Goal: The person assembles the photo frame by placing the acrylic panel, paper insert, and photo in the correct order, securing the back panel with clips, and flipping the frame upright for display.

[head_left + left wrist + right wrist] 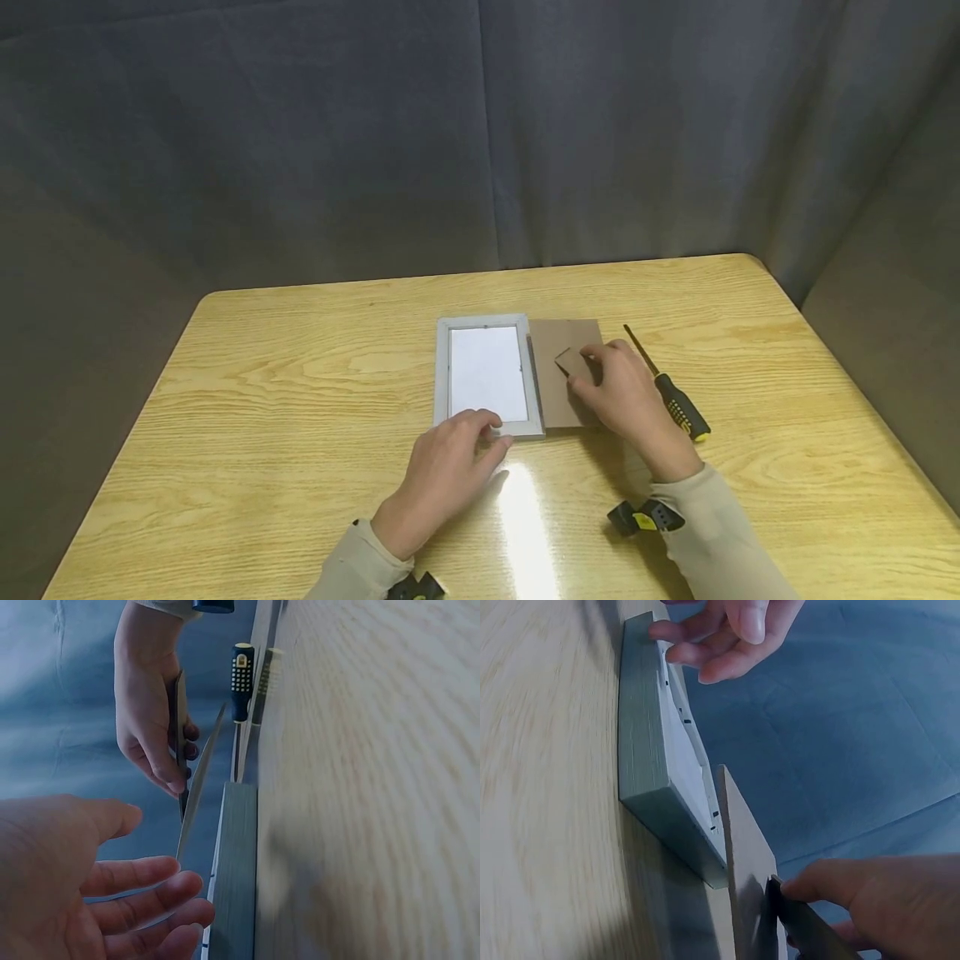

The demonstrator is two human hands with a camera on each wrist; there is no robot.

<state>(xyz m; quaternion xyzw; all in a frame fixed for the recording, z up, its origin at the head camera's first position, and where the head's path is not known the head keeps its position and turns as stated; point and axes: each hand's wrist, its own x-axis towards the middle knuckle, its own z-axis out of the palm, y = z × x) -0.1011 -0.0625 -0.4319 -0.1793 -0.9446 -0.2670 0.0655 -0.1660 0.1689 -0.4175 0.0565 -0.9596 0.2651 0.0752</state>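
Observation:
A pale grey picture frame (442, 375) lies back up with a white sheet (486, 375) inside its rim. My left hand (453, 458) is at the frame's near edge, fingers loosely bent and holding nothing. To the right of the frame is its brown backing board (555, 404). My right hand (622, 392) pinches the board's stand leg (810, 930) between thumb and fingers. In the left wrist view the board (199, 787) is tilted, with one edge raised above the frame. Whether its lower edge touches the frame or the table is hidden.
A screwdriver (678, 408) with a black and yellow handle lies right of the board, close beside my right hand, its shaft pointing away from me. The wooden table (300, 433) ends at a dark curtain (337, 167) behind.

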